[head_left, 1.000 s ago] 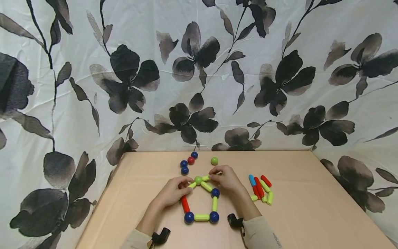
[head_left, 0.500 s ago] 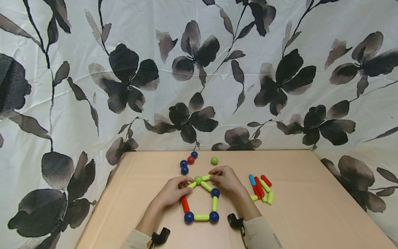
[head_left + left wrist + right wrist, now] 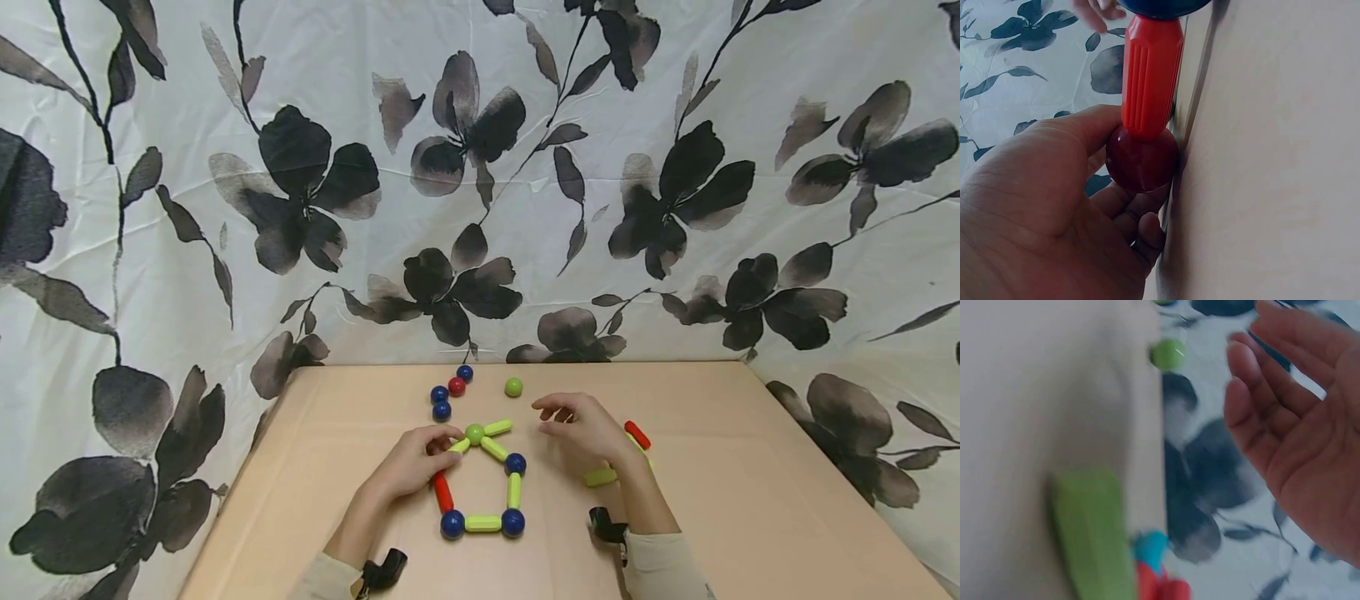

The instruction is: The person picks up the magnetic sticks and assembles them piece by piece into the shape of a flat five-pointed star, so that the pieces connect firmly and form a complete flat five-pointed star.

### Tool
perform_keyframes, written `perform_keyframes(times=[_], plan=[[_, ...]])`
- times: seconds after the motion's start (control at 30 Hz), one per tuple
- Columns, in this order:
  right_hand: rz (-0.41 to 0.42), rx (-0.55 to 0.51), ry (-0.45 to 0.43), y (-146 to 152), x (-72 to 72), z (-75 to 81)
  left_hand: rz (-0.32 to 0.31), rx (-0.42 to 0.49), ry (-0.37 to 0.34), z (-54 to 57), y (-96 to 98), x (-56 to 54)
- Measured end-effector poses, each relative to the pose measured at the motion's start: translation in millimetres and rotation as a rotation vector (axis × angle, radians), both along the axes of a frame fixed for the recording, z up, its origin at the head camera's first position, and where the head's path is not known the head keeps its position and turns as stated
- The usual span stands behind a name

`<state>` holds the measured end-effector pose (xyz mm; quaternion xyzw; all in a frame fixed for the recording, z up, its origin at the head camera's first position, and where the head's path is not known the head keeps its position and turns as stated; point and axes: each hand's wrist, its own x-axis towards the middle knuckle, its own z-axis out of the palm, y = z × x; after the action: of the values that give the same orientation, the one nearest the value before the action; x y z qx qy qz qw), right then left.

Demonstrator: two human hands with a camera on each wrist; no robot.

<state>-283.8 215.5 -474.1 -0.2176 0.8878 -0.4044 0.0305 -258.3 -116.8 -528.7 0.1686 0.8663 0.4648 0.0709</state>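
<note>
A ring of magnetic rods and balls lies on the table. My left hand (image 3: 412, 461) holds its left corner, where the left wrist view shows a dark red ball (image 3: 1142, 159) between thumb and fingers. From that ball a red rod (image 3: 444, 492) runs to a blue ball (image 3: 452, 523). At the top sits a green ball (image 3: 475, 434), with a free-ended green rod (image 3: 498, 427) pointing right. My right hand (image 3: 581, 425) hovers right of that rod, fingers loosely bent and holding nothing.
Loose blue balls (image 3: 441, 411) and a red ball (image 3: 457, 386) lie at the back, with a lime ball (image 3: 513, 387) to their right. Spare rods, including a red rod (image 3: 637, 434) and a green rod (image 3: 601, 477), are partly hidden by the right arm. A floral curtain (image 3: 450, 208) hangs behind the table.
My right hand has let go of the green rod at the top and moved right toward the spare rods. The left hand keeps its hold, and the ring looks unchanged.
</note>
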Motion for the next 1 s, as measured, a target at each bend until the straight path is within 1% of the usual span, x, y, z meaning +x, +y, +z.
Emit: perform_keyframes(times=[0.1, 0.2, 0.33, 0.43, 0.53, 0.6, 0.7, 0.8, 0.87, 1.0], plan=[[0.036, 0.029, -0.019, 19.8, 5.6, 9.1, 0.000, 0.001, 0.000, 1.7, -0.2, 0.4], [0.074, 0.041, -0.061, 39.3, 9.9, 15.6, -0.004, 0.009, -0.004, 2.8, 0.6, 0.5], [0.150, 0.046, -0.181, 58.3, 15.3, 22.8, -0.005, 0.015, -0.008, 3.2, 1.3, 0.6], [0.191, 0.067, -0.253, 65.9, 17.1, 23.8, 0.001, 0.013, -0.009, 3.0, 1.0, 0.6], [0.207, 0.099, -0.277, 68.4, 16.7, 18.6, 0.005, 0.011, -0.009, 2.2, 0.4, 0.8], [0.207, 0.110, -0.303, 67.7, 16.1, 13.6, 0.003, 0.008, -0.006, 1.6, 0.1, 1.1], [0.185, 0.144, -0.326, 63.1, 16.2, 7.7, 0.000, 0.003, -0.007, 0.5, -0.1, 1.5], [0.159, 0.208, -0.313, 55.6, 18.3, 6.5, 0.001, 0.004, -0.010, 0.3, 0.3, 1.5], [0.126, 0.252, -0.302, 49.8, 20.6, 7.1, 0.002, 0.005, -0.010, 0.4, 0.6, 0.9], [0.013, 0.350, -0.285, 40.7, 25.4, 7.8, 0.001, 0.001, -0.003, 0.1, 0.9, -0.2]])
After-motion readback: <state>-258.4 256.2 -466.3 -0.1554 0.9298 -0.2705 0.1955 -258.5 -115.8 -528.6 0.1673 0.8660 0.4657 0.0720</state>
